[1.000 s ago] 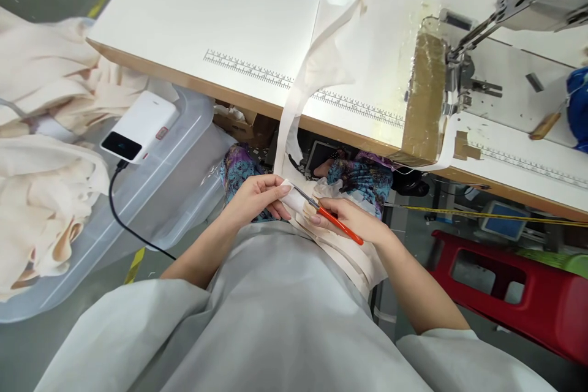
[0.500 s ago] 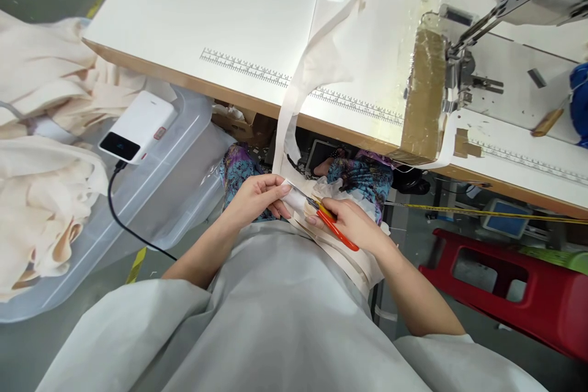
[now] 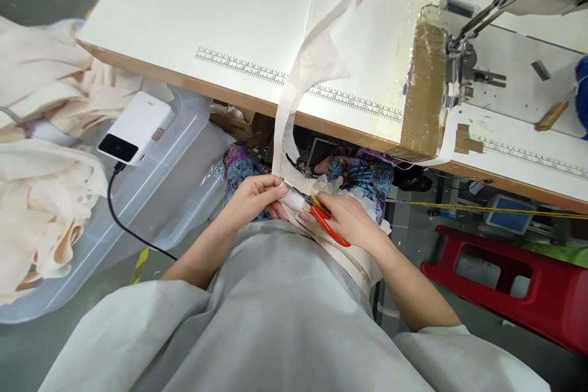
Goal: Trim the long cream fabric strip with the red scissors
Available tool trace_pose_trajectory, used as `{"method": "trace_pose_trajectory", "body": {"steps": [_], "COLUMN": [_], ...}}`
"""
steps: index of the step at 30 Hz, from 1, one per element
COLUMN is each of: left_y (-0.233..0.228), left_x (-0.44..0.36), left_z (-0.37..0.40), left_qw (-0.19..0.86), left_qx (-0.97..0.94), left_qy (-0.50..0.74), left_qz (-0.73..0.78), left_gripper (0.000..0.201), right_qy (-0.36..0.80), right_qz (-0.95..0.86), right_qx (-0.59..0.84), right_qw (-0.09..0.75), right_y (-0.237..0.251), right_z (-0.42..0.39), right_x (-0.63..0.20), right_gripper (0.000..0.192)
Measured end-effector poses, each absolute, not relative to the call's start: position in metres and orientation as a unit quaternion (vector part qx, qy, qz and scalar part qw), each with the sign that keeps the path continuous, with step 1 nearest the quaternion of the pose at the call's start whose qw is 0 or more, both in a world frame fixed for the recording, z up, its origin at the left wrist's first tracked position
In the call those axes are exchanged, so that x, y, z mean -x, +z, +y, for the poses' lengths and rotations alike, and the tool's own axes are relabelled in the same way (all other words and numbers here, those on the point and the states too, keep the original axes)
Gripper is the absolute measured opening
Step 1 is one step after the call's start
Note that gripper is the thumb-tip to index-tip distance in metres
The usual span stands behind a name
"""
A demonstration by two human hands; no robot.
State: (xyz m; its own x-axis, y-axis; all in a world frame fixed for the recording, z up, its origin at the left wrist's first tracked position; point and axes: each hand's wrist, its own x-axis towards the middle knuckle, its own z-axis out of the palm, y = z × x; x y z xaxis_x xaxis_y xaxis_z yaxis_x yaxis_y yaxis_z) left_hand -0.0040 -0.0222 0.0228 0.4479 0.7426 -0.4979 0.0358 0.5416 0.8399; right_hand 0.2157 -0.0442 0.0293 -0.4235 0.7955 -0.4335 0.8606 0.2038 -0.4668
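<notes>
Over my lap, my left hand [image 3: 258, 197] pinches the edge of a pale fabric strip [image 3: 281, 135], which curves down from the table top. My right hand [image 3: 348, 218] is closed round the red and yellow handles of a pair of scissors [image 3: 328, 225]. The scissors' blades lie along the white piece between my hands, with their tips close to my left fingertips. Whether the blades are parted I cannot tell. More pale cloth lies bunched under my right hand and hangs over my lap.
A sewing machine [image 3: 459, 55] stands on the white table [image 3: 220, 6] at right. To the left, a clear plastic bin [image 3: 184, 128] holds cream fabric pieces [image 3: 46, 190] and a white power bank [image 3: 135, 128] with a black cable. A red stool [image 3: 546, 300] is at lower right.
My right hand and the scissors have moved slightly left, bringing the blade tips nearer my left fingers. My left hand keeps its pinch on the fabric. The whole view has shifted a little.
</notes>
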Motion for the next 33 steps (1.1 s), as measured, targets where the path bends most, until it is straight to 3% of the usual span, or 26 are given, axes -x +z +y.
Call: {"method": "trace_pose_trajectory", "body": {"steps": [12,19,28,33], "left_y": [0.019,0.022,0.025,0.020], "left_x": [0.004,0.000,-0.001,-0.007], "left_z": [-0.022,-0.023,-0.019,-0.023], "left_qw": [0.752,0.744,0.747,0.773], "left_qx": [-0.416,-0.444,-0.447,-0.439], "left_qy": [0.227,0.199,0.174,0.158], "left_qz": [0.458,0.458,0.459,0.430], "left_gripper": [0.036,0.043,0.044,0.041], "right_qy": [-0.407,-0.562,-0.584,-0.570], "right_qz": [0.723,0.634,0.617,0.582], "right_qx": [-0.557,-0.497,-0.484,-0.506], "right_qw": [-0.033,-0.189,-0.210,-0.284], "right_y": [0.019,0.018,0.005,-0.002], "right_z": [-0.049,-0.038,-0.040,-0.045], "right_x": [-0.222,-0.221,-0.207,-0.195], "right_gripper": [0.056,0.041,0.038,0.032]}}
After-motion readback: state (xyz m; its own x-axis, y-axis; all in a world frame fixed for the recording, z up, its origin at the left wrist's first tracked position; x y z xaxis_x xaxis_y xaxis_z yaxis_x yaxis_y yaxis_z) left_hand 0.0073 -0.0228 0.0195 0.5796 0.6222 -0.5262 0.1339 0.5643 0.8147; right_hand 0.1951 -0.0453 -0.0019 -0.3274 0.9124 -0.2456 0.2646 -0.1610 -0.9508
